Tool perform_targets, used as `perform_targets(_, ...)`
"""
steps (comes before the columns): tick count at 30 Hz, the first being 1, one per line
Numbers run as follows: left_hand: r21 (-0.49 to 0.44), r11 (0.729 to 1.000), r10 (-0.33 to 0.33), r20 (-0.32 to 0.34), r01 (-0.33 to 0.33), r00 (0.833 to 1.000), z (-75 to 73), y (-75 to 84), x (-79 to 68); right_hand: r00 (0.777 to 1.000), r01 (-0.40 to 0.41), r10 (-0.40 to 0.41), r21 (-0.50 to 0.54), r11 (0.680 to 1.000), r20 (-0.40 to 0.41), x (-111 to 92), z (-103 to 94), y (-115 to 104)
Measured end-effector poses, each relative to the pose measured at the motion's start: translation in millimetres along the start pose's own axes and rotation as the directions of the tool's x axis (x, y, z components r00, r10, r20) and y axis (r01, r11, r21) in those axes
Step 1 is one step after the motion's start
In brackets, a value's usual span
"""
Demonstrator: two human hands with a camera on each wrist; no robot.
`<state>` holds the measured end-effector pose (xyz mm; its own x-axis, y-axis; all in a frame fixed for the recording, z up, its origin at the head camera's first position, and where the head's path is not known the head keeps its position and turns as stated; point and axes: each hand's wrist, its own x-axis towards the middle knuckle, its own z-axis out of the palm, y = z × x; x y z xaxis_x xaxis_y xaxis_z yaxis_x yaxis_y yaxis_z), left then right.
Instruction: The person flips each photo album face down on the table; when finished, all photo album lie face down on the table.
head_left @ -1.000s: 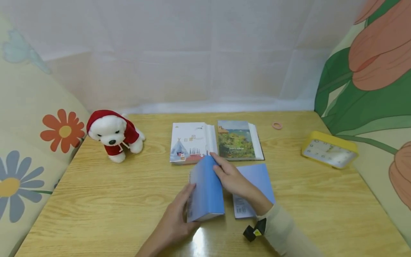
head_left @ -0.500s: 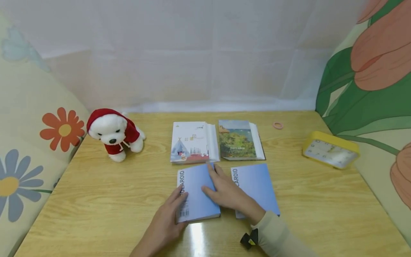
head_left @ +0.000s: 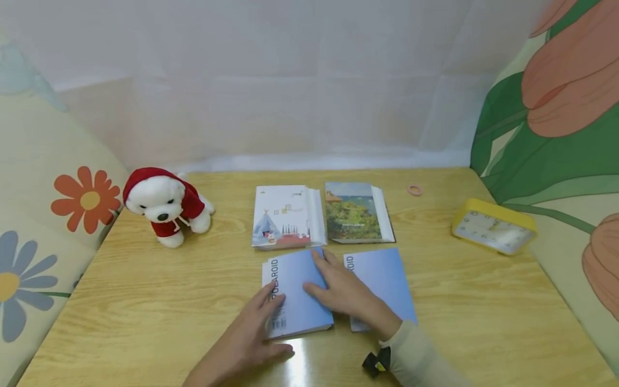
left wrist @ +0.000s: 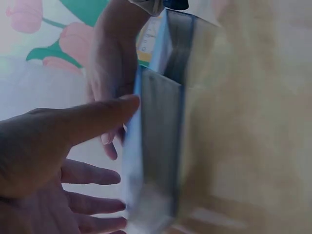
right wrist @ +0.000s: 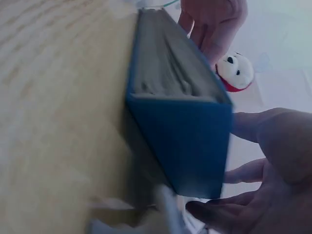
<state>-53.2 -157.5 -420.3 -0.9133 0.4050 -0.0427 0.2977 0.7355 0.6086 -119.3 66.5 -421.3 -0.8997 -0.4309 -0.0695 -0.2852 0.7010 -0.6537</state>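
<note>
Clearly, the blue book was lying flat on the table, in the near middle. Its cover was pale blue, deeper toward the right, with dark POLAROID letters along the left edge; pale pages showed below, and the spine was dark blue. The left hand had its fingers spread at the left edge, and the right hand rested, loosely spread, on the right edge. Just to the right lay 1 other blue book, with a narrow gap between. Just beyond the far edge were 2 albums. Wider wood surface reached left to the plush dog and right to the yellow clock.
</note>
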Motion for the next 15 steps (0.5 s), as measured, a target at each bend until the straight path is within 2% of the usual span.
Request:
perform_targets(2, 0.026, 0.997, 0.073, -0.012, -0.073, 0.997, -9.4, 5.6, 7.4, 0.999, -0.007, 0.007, -0.011, 1.0, -0.043, -1.4, -10.1, 0.8)
perform_targets(4, 0.068, 0.986, 0.158, -0.031, -0.155, 0.987, -19.8, 14.8, 21.6, 0.995, -0.014, 0.012, -0.018, 1.0, -0.1, -2.0, -24.3, 3.4)
perform_targets(6, 0.114, 0.97, 0.216, -0.016, -0.213, 0.976, -30.0, 27.1, 40.2, 0.989, -0.014, 0.01, -0.026, 1.0, -0.151, -0.2, -40.1, 8.1)
perform_targets(8, 0.161, 0.951, 0.265, 0.01, -0.263, 0.964, -36.8, 40.6, 66.3, 0.981, -0.015, 0.004, -0.056, 0.998, -0.193, 4.5, -57.8, 17.1)
perform_targets(12, 0.264, 0.915, 0.294, 0.084, -0.306, 0.952, -39.2, 60.5, 116.9, 0.973, -0.018, -0.011, -0.123, 0.992, -0.229, 19.8, -86.3, 39.7)
perform_targets(15, 0.272, 0.922, 0.245, 0.14, -0.275, 0.959, -30.6, 66.3, 151.2, 0.973, -0.04, 0.008, -0.137, 0.99, -0.229, 34.8, -102.3, 58.5)
